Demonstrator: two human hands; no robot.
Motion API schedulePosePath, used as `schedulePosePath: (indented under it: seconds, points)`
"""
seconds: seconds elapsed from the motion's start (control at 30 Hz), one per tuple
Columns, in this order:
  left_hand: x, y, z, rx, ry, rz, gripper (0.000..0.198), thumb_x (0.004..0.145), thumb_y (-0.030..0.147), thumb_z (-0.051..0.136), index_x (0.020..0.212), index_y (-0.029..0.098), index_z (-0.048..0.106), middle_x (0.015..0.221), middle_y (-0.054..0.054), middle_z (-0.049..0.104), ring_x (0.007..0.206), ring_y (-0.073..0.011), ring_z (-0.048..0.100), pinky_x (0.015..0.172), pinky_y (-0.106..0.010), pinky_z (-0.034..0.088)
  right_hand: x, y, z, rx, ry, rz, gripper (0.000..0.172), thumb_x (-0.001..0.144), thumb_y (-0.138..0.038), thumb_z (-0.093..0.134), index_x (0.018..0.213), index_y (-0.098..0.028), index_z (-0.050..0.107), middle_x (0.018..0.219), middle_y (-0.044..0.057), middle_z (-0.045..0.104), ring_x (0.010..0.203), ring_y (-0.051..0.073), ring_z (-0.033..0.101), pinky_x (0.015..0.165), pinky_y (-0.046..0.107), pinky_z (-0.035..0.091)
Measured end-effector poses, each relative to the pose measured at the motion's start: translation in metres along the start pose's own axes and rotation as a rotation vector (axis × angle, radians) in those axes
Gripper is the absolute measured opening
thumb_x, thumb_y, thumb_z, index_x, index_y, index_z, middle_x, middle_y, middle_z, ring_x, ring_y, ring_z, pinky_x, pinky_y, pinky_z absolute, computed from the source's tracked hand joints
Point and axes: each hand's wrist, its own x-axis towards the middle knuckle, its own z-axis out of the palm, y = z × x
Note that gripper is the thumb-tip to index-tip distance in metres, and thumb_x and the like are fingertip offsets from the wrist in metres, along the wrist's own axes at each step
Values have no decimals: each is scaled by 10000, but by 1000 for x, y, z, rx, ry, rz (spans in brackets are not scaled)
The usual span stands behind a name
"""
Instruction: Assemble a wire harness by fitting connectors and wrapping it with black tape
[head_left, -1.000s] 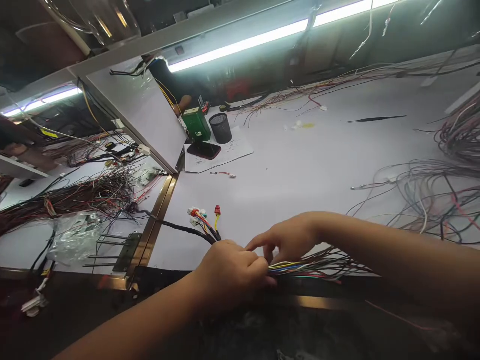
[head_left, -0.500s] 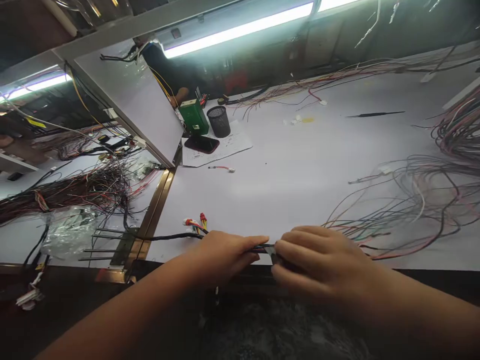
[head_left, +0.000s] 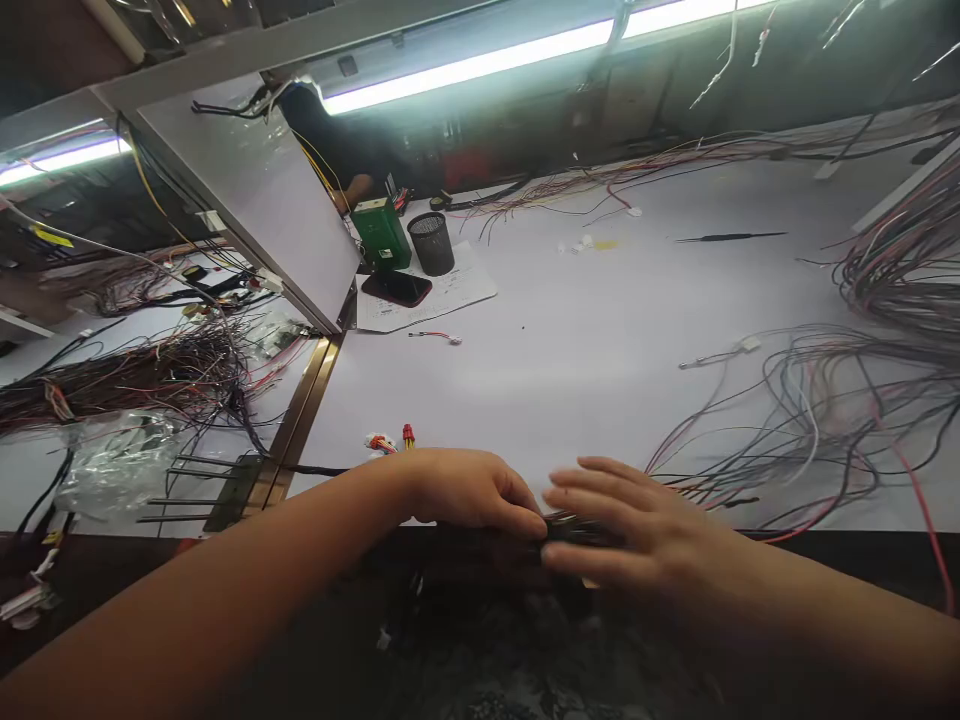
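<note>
Wires [head_left: 802, 440] spread on the bench [head_left: 570, 370] right of the right hand [head_left: 630, 530] and narrow leftward between its parted, blurred fingers and thumb to the left hand [head_left: 480, 490], which is closed on them. Just past the left hand shows a red plug [head_left: 408, 435]; black cable [head_left: 319, 469] lies to its left, a phone [head_left: 396, 289] well beyond.

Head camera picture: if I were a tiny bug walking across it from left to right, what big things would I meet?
Clear plastic bag → brassy metal strip → green box → left hand → right hand → big coil of wires at the right edge.
</note>
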Motion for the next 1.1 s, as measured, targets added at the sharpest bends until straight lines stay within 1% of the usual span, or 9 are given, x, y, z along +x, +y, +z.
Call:
schedulePosePath:
  seconds: [0.1,0.2,0.37,0.47,0.6,0.73,0.8,0.93,1.1]
  points:
    - [0,4,5,137,27,29,247,842,411,563,966,212,643,734,3,633,673,-136,574,668,-272,455,5,9,-6,109,-275,398,281,913,-279,553,1185,-223,595,1005,90,658,883,254,620,731,378,492]
    - [2,4,15,534,276,77,239,868,358,504,1008,228,646,898,-34,685,806,-184,604,703,-306,451,17,11,-23,310,-559,610,199,916,-359,520,870,-219,655,686,5,637,579,171,575,499,260,384]
    - [10,-3,33,837,438,185,321,955,386,352,1015,224,622,930,-60,696,819,-204,635,687,-312,465,31,20,-53,592,-643,656,300,915,-471,476,847,-214,615,762,11,641,638,167,562,503,248,365]
    - [10,-6,42,900,494,161,370,937,495,389,957,199,611,859,-62,692,747,-212,643,604,-294,450,33,36,-56,680,-803,655,337,889,-516,510,836,-195,600,723,12,605,598,162,535,504,255,373]
    - [7,-14,50,897,624,161,378,954,494,355,926,199,590,795,-38,676,686,-195,633,555,-275,428,33,64,-49,1052,-1001,673,474,902,-612,463,843,-165,608,605,-9,543,524,142,519,542,269,434]
    - [7,-20,55,890,659,288,345,961,462,364,946,203,592,788,-29,675,674,-191,634,555,-281,435,44,72,-29,1098,-802,636,427,862,-510,596,1148,-192,592,909,26,639,731,148,606,658,252,484]
    - [6,-20,57,859,669,339,293,954,433,401,979,208,588,815,-27,687,688,-190,642,565,-282,443,54,64,-16,1137,-804,537,547,779,-381,706,1280,-269,515,1007,-3,633,773,144,614,658,238,488]
    - [6,-20,62,788,650,299,177,900,387,522,972,241,590,815,-3,702,679,-178,643,545,-258,418,68,47,-5,1046,-896,465,298,764,-252,665,1060,-218,649,837,-24,644,703,146,589,617,242,462]
    - [3,-27,57,633,663,121,293,880,405,509,1113,227,498,787,-24,704,686,-212,639,575,-297,431,47,42,-32,306,-360,519,146,855,-176,541,965,-217,627,759,-7,636,661,142,562,589,249,403]
